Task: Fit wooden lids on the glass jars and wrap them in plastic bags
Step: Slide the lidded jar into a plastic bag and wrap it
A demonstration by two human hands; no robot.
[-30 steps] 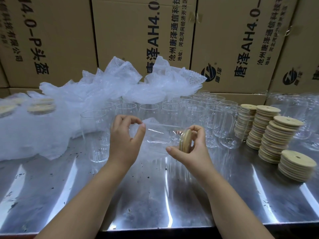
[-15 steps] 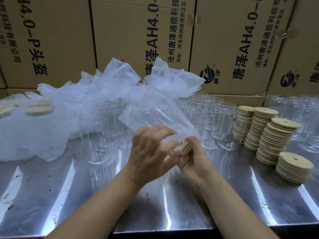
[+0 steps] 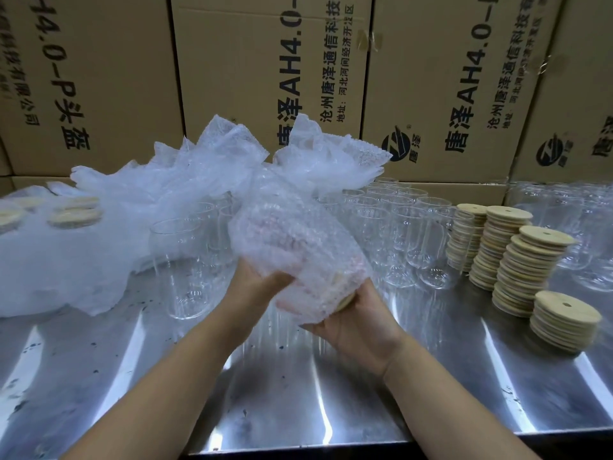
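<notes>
- Left hand (image 3: 257,282) grips the bubble bag (image 3: 292,240) from the left; its fingers are mostly hidden behind the wrap.
- Right hand (image 3: 360,323) cups the bag's lower end, fingers curled under it.
- Wooden lid (image 3: 345,299): only its edge shows at that lower end, against the right palm. The rest of the contents are blurred.
- Bag is held tilted, clear above the steel table (image 3: 298,393), with bare metal from the hands to the front edge.
- Lone glass jar (image 3: 185,260) stands just left of the left hand.
- Jar rows (image 3: 398,220) stand close behind the bag.
- Lid stacks (image 3: 530,260) are right of the jars and apart from the right hand.
- Loose bag pile (image 3: 132,207) fills the left rear.
- Cardboard boxes (image 3: 265,61) wall off the back.
</notes>
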